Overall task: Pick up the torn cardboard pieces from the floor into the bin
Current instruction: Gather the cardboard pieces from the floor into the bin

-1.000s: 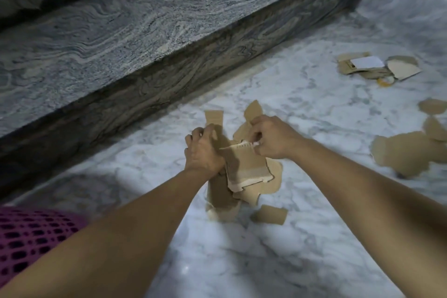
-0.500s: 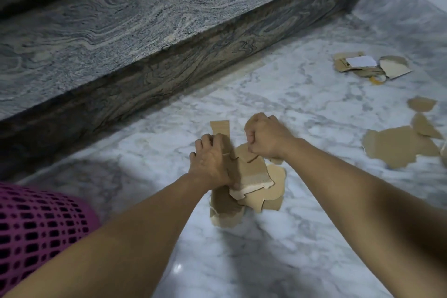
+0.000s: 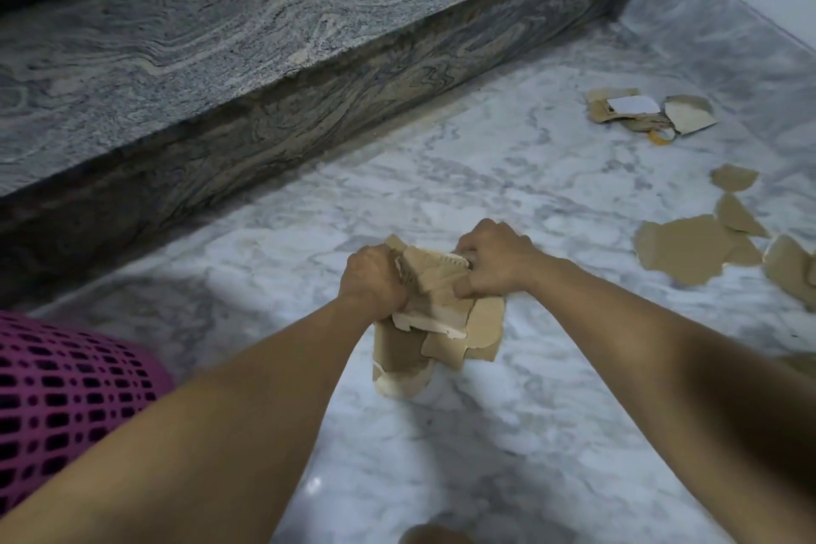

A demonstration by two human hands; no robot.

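Note:
A bundle of torn brown cardboard pieces [image 3: 441, 322] hangs between my two hands above the marble floor. My left hand [image 3: 373, 280] grips its left side with curled fingers. My right hand [image 3: 494, 263] grips the top right of the same bundle. The pink mesh bin [image 3: 66, 393] shows at the lower left edge, partly behind my left forearm. More torn cardboard [image 3: 689, 247] lies flat on the floor to the right, and another small pile with a white piece [image 3: 644, 113] lies farther back.
A dark granite step [image 3: 309, 71] runs diagonally across the back, its riser close behind my hands. White marble floor [image 3: 485, 433] spreads below. A wall meets the floor at the top right.
Both hands have closed in on the bundle and lifted it together; the loose pieces that stuck up behind are now gathered in. The bin has come further into view.

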